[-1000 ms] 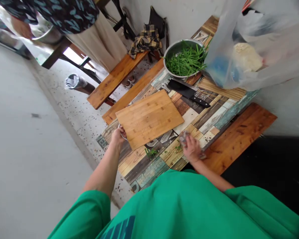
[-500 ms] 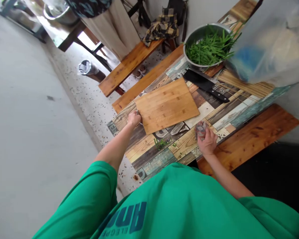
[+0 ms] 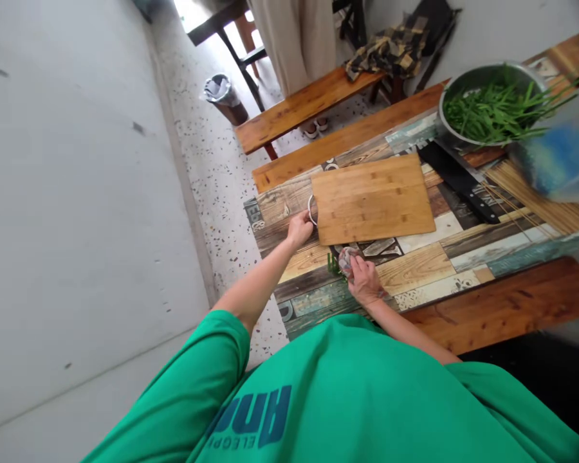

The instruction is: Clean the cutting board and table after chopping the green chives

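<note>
A wooden cutting board [image 3: 374, 202] lies on the patterned table [image 3: 419, 263], a white handle [image 3: 311, 209] curving from its left end. The fingers of my left hand [image 3: 300, 230] are closed on that handle. Just below the board's near edge, my right hand [image 3: 365, 281] presses a crumpled, greyish-red cloth [image 3: 348, 260] against the tabletop. Green chive-like scraps [image 3: 332, 263] lie beside the cloth, partly hidden by it. A black-bladed cleaver [image 3: 456, 180] rests right of the board, apart from both hands.
At the far right stands a metal bowl [image 3: 495, 106] of long green leaves. Near it are thin wooden skewers [image 3: 543, 196] and a plastic bag [image 3: 564, 154]. Benches [image 3: 506, 302] flank the table. Beyond, a person's legs [image 3: 302, 45] and a bin [image 3: 226, 99] are visible.
My right hand has moved left with the cloth, from the table's right part to the green scraps. My left hand stays at the board's handle. The view has shifted.
</note>
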